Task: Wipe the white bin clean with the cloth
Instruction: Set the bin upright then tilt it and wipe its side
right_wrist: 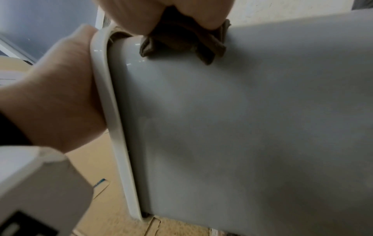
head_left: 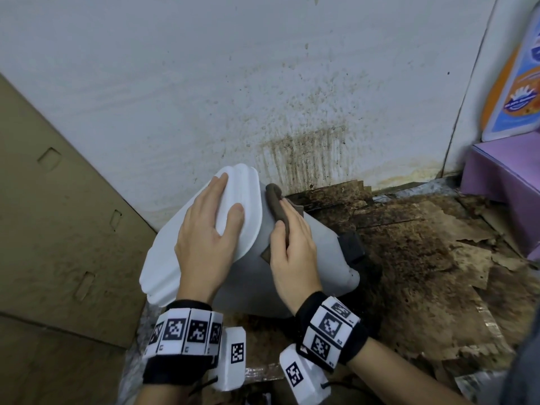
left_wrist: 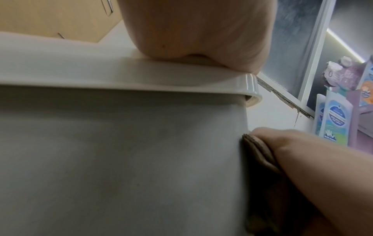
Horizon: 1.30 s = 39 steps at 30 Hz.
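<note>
A tilted white bin (head_left: 306,258) on the floor is being steadied by the flat, open left hand (head_left: 204,229); a brown cloth (head_left: 276,206) is being pressed against its side under the right hand (head_left: 292,247). Hard pressing could make it slide.

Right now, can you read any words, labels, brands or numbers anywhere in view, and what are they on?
None can be read as text.
Pouch packs right of the bin: printed labels, too blurred to read.
Orange and blue pack in the head view: logo and lettering, too small to read.
Wrist bands: black-and-white square code markers only, no words.
White bin, cloth, cardboard: no text visible.
</note>
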{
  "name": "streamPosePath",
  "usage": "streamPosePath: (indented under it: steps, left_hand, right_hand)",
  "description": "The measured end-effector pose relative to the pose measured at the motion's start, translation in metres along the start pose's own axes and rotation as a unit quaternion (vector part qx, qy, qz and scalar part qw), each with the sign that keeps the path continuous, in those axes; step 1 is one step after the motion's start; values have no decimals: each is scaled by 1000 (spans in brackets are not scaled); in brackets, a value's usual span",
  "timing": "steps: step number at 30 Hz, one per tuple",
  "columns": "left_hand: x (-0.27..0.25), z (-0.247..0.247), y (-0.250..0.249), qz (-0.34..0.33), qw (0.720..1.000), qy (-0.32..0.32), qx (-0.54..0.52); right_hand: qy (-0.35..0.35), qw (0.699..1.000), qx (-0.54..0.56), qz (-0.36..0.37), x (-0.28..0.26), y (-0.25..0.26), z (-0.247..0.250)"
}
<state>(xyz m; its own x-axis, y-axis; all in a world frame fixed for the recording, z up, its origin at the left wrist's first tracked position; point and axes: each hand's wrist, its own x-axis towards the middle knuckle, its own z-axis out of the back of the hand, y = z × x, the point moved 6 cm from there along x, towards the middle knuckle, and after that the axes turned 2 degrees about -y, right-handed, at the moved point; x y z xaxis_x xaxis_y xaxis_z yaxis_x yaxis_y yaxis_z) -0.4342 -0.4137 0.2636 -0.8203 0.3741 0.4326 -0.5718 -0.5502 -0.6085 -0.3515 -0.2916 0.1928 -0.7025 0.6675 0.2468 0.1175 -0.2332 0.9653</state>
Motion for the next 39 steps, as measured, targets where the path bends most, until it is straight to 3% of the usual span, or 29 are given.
streamPosePath:
  steps: [5, 9, 16, 23, 30, 33, 36, 39]
  left_hand:
    - [-1, -2, -5, -2, 1000, 9, 2]
    - [-1, -6, -11, -10, 1000, 16, 10]
    - [-3, -14, -23, -24, 999, 39, 17]
    - [-7, -26, -34, -1, 985, 74, -155]
    - [-5, -13, -46, 65, 939, 18, -338]
    - [-4, -7, -37, 75, 951, 2, -300]
    - [-5, -1, -20, 47, 984, -1, -175]
    - [-8, 4, 4, 50, 998, 0, -47]
  right_hand:
    - [-21, 998, 55, -17, 11, 19, 6]
    - [1, 993, 115, -16, 24, 45, 12]
    - [71, 997, -2, 28, 35, 61, 18]
    - [118, 987, -108, 0, 41, 59, 39]
    - [128, 976, -172, -28, 46, 55, 71]
    - [124, 975, -180, -36, 47, 49, 84]
    - [114, 974, -189, -44, 51, 40, 99]
    - [106, 970, -210, -57, 55, 29, 114]
